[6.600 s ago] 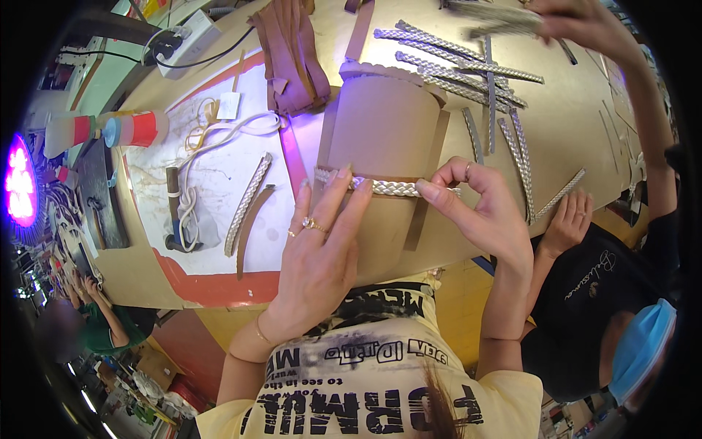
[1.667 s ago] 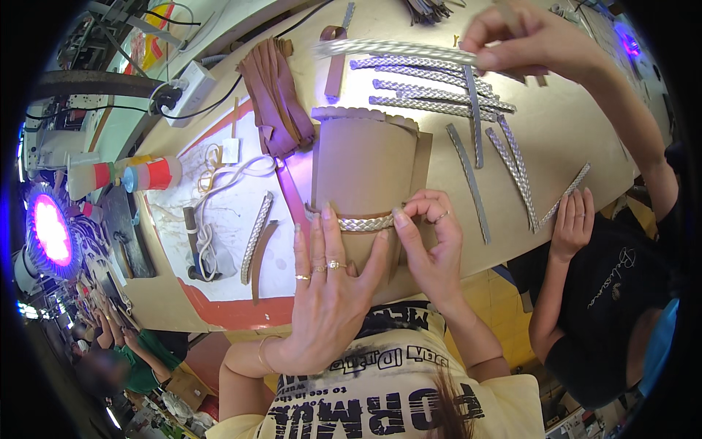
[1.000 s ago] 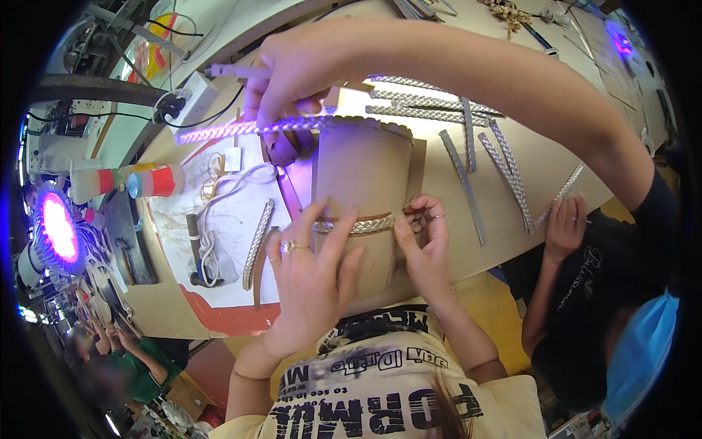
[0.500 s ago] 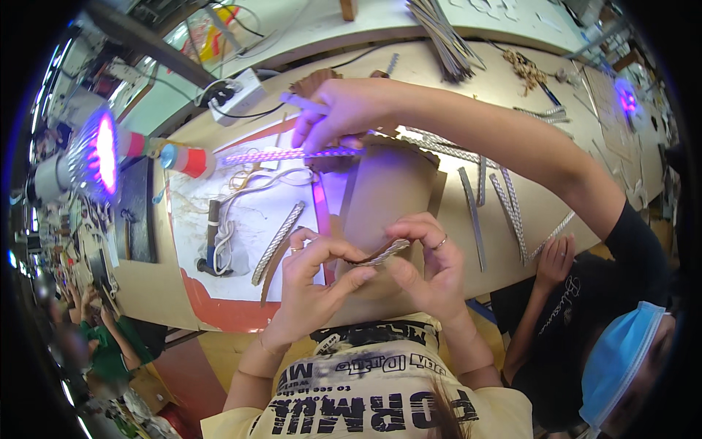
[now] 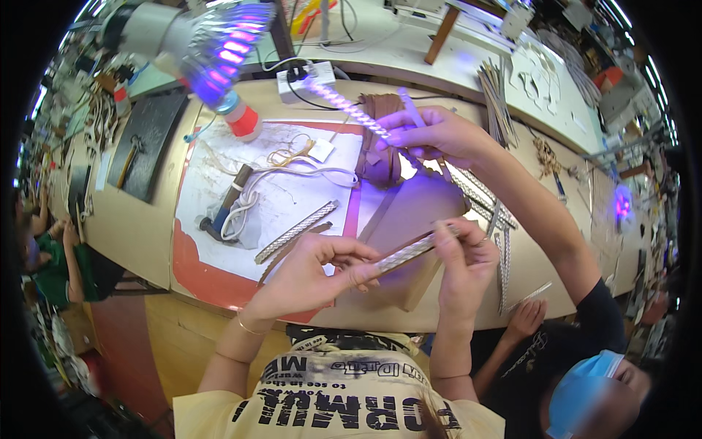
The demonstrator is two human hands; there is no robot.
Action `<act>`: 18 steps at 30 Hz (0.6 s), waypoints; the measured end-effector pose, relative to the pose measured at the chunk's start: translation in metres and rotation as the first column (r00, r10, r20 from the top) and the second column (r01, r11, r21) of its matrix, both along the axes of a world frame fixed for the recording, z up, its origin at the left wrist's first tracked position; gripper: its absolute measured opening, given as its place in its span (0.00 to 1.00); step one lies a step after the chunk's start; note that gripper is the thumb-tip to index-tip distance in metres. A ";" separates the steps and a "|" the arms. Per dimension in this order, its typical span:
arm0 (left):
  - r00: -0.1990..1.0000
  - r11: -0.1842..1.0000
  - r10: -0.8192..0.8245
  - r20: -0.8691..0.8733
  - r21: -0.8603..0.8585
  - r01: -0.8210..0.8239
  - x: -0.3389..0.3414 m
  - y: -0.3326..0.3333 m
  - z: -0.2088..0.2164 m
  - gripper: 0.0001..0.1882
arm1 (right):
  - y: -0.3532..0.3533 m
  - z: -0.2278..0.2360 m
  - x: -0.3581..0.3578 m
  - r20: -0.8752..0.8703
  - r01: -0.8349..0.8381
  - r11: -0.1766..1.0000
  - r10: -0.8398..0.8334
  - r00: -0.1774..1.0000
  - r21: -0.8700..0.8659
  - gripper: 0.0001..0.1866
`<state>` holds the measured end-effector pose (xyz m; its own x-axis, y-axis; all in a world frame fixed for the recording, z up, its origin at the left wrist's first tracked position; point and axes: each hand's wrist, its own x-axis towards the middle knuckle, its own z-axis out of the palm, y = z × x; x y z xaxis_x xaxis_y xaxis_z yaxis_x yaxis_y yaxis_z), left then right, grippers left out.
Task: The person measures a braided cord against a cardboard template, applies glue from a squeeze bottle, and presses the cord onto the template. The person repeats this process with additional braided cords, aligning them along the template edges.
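Note:
Between my two hands a silver braided strip (image 5: 409, 253) with a brown backing is held up, nearly straight and slanting up to the right. My left hand (image 5: 314, 271) pinches its lower end between thumb and fingers. At the upper end, the thumb and fingers of my right hand (image 5: 468, 260) close on it. Beneath lies a brown board (image 5: 409, 208). Beyond it a co-worker's hand (image 5: 435, 139) holds another braided strip (image 5: 347, 108) in purple light, along with a pen-like stick (image 5: 411, 110). Another braided strip (image 5: 296, 233) rests left of my hands.
A lamp (image 5: 227, 55) glows purple at upper left, near a red-banded bottle (image 5: 243, 121). A hammer (image 5: 223, 205) with white cord lies on the white sheet (image 5: 201, 164). Brown straps (image 5: 380, 121) sit behind the board. The co-worker's arm (image 5: 541, 190) reaches in from the right.
The strip in my hands has gone from bent to nearly straight, and my right hand has moved right. The co-worker's strip has swung up toward the lamp. The whole view has shifted.

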<state>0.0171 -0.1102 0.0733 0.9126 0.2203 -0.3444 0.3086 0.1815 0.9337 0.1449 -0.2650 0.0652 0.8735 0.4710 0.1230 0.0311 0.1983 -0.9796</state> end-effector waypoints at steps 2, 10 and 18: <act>0.993 1.000 -0.007 0.116 0.019 0.004 -0.002 0.009 0.003 0.10 | 0.001 0.003 0.006 -0.075 0.057 0.996 -0.052 0.996 0.066 0.05; 0.994 0.974 -0.075 0.078 0.221 0.056 -0.003 0.033 0.019 0.09 | 0.005 -0.001 0.006 0.144 -0.040 0.999 0.038 0.989 0.008 0.15; 0.830 0.657 -0.555 0.058 0.642 0.394 -0.001 0.074 0.052 0.10 | 0.010 0.030 0.017 0.625 -0.132 0.810 0.534 0.569 -0.572 0.30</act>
<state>0.0162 -0.0366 0.1251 0.9802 -0.1856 -0.0689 -0.0405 -0.5285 0.8479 0.1621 -0.2545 0.0949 0.3352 0.8777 0.3424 0.7866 -0.0607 -0.6145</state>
